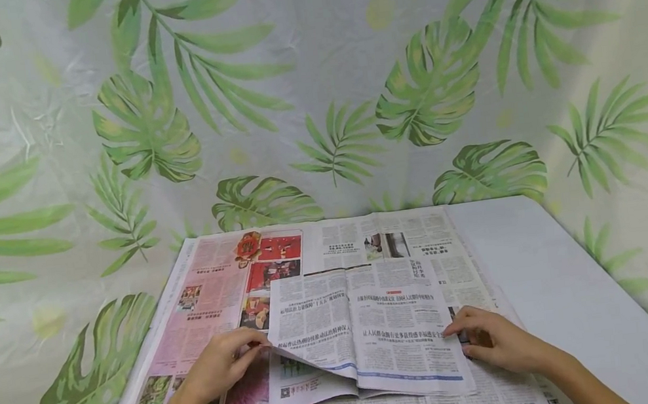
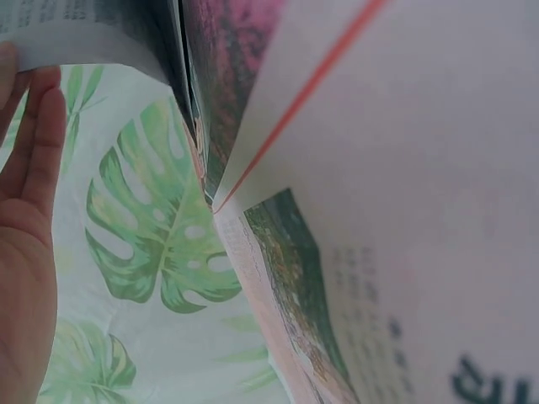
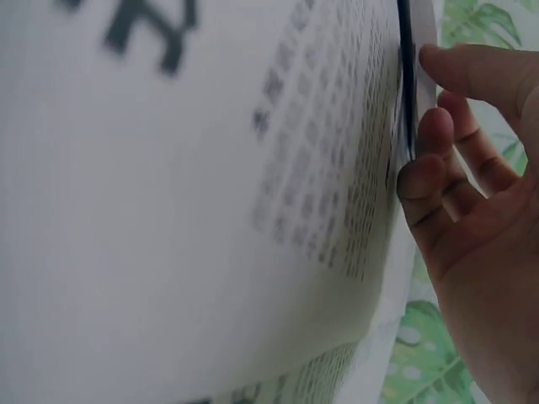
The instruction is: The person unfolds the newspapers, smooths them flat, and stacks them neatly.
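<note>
A folded newspaper (image 1: pixel 398 319) lies with a crease down its middle. My left hand (image 1: pixel 225 364) pinches the left edge of its top sheet, which is lifted so that a lower page (image 1: pixel 302 388) with a QR code shows beneath. In the left wrist view, the fingers (image 2: pixel 40 143) are under the raised sheet and the thumb is mostly cut off by the frame. At the right edge is my right hand (image 1: pixel 495 339), its index fingertip on the paper. The right wrist view shows its thumb (image 3: pixel 472 71) apart from the other fingers beside the paper's edge.
Larger spread newspaper sheets (image 1: pixel 195 334), pink with red pictures on the left, lie under the folded one. They cover much of a white table (image 1: pixel 549 257), bare along its right side. A leaf-patterned curtain (image 1: pixel 333 63) hangs behind the table.
</note>
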Tool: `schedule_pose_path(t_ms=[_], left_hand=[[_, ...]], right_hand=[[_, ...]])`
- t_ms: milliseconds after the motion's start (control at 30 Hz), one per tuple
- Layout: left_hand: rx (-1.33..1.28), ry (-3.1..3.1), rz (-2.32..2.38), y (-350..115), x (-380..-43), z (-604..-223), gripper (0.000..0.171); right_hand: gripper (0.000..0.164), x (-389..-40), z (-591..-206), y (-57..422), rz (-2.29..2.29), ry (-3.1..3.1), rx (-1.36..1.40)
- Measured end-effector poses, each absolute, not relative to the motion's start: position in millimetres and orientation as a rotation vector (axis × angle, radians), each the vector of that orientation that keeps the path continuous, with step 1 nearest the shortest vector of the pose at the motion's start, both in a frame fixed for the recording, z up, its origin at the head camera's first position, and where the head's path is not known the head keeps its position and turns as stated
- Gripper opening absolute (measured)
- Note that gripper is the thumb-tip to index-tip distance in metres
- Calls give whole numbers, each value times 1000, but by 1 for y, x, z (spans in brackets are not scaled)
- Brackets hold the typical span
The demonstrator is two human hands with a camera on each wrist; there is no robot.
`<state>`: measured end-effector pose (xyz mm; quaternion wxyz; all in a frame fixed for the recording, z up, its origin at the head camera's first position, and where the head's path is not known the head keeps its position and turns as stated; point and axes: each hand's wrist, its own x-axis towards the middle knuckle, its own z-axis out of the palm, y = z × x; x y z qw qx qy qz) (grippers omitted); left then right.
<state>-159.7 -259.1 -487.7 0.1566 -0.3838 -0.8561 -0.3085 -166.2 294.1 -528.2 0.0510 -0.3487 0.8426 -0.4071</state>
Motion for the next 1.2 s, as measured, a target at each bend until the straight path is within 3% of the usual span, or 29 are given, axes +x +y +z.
schedule_pose_path(t_ms=[400, 800, 1200], left_hand=[[-1015, -2372, -971, -258, -159, -484, 39], [-920, -2332, -1067, -258, -161, -479, 35], [-914, -2310, -1135, -258, -165, -478, 34]], right_hand=[[38, -165, -525, 287, -1152, 2684, -1045], [59, -173, -521, 279, -1122, 2895, -924], [33, -185, -509, 276, -1370, 3064, -883]])
